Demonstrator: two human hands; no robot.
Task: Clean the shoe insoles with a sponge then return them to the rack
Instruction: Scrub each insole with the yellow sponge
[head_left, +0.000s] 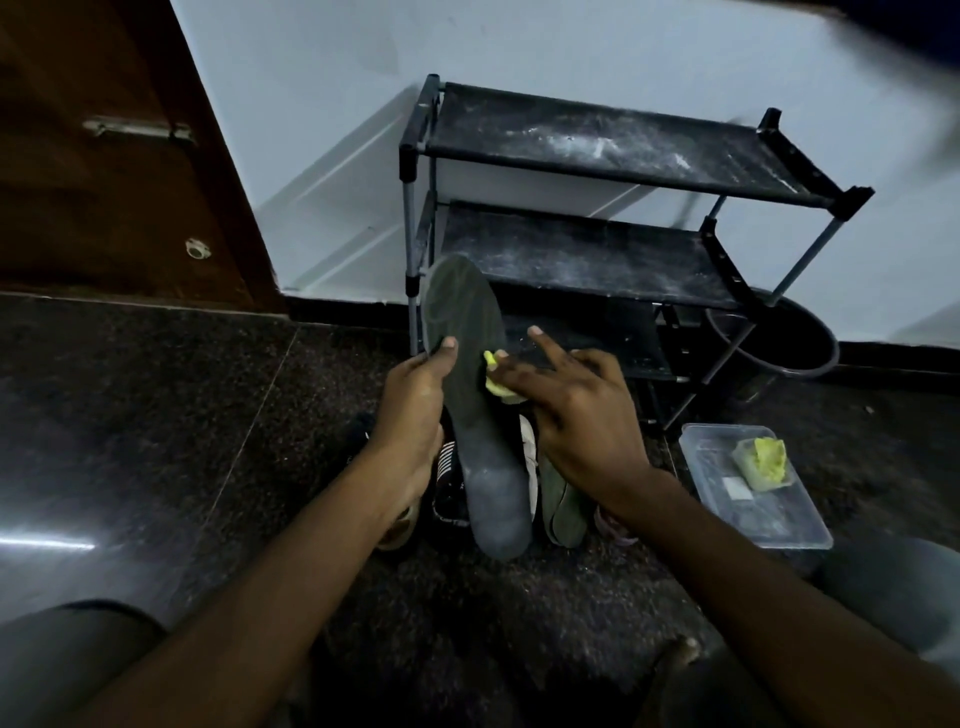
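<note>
**Sponge on the insole, rack straight ahead**

My left hand (410, 410) is clamped on the dark grey insole (475, 431). The thumb lies across its face in the toe half, and the other fingers are hidden behind it. The insole stands nearly upright, toe at twelve o'clock and heel at six.

My right hand (576, 415) comes in from three o'clock and grips a yellow sponge (494, 382) against the insole's right edge, about halfway up. My forefinger sticks out straight toward eleven o'clock, clear of the sponge, while the other fingers curl over it and hide most of it.

At six o'clock under my hands, shoes (447, 478) huddle on the floor (156, 441). One is black with white stripes, just left of the insole's heel. A greenish piece (563, 506) lies to the right of the heel; I cannot tell whether it is a shoe or another insole.

At twelve to one o'clock beyond my hands, the black rack (597, 150) stands against the pale wall (311, 104), its shelves dusted white. The insole's toe overlaps the rack's left front post.

- **Two o'clock:** a black bucket (795, 338) sits behind the rack's right leg.
- **Four o'clock from my right hand:** a clear plastic container (769, 525) rests on the floor, with a yellow lump (763, 460) at its far end.
- **Ten o'clock:** a brown door (104, 182) with a metal bolt.
</note>
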